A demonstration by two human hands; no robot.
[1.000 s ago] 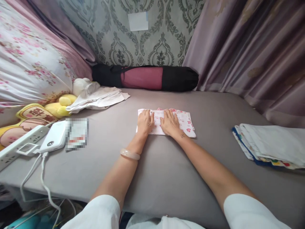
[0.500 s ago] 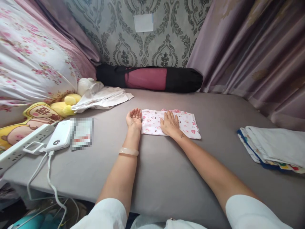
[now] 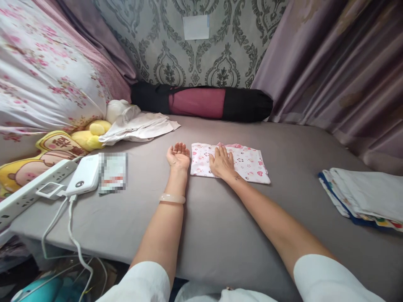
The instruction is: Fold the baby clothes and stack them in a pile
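Printed cloth: folded flat, white with pink hearts and flowers, lying on the grey sheet in front of the person
Right hand: palm down on the printed cloth, fingers spread, grasping nothing
Left hand: just beside the cloth's left edge, palm up, fingers loosely curled, released
Bangle: pale, on the left forearm
White garment: crumpled, farther back to the left
Folded stack: well apart, to the right
Long bag: black and dark pink, along the wall
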